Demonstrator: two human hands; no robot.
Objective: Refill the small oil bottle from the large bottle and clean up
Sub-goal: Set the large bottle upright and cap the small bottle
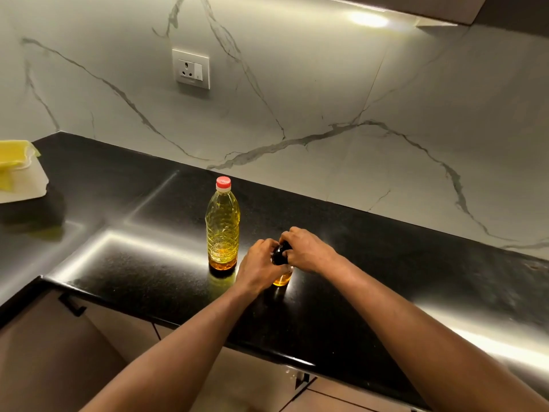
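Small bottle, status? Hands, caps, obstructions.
Left hand grips small oil bottle; right hand grips its black cap. Large bottle upright beside it, red cap on. Nothing between them.

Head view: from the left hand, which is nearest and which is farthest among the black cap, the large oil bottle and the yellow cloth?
1. black cap: beside the left hand, on the small bottle it holds.
2. large oil bottle: upright, a little to the left.
3. yellow cloth: far left, on the white tray.
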